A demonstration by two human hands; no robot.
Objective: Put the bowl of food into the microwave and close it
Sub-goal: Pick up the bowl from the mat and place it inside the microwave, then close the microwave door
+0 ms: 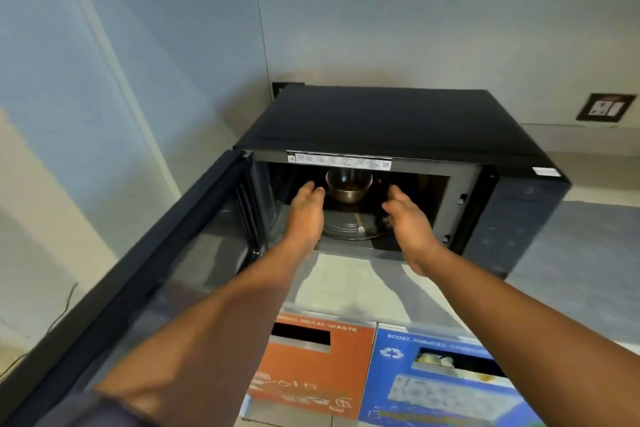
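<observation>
Flanking the bowl (348, 187), left hand (306, 215) and right hand (408, 222) reached into the microwave (398, 122), each grip spread, touching nothing. Door (138, 274) stood swung wide left. Bowl sat on the glass turntable (349, 229), dark food inside. Bench (346, 284) pale; orange bin (311, 371) and blue bin (440, 381) below.

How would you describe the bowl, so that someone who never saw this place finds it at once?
Find the black microwave in the corner, its door swung open to the left. Look into its dark inside, above the round glass plate. The bowl sits there between the left hand and the right hand: small, round, dark and shiny, the only dish inside.
</observation>
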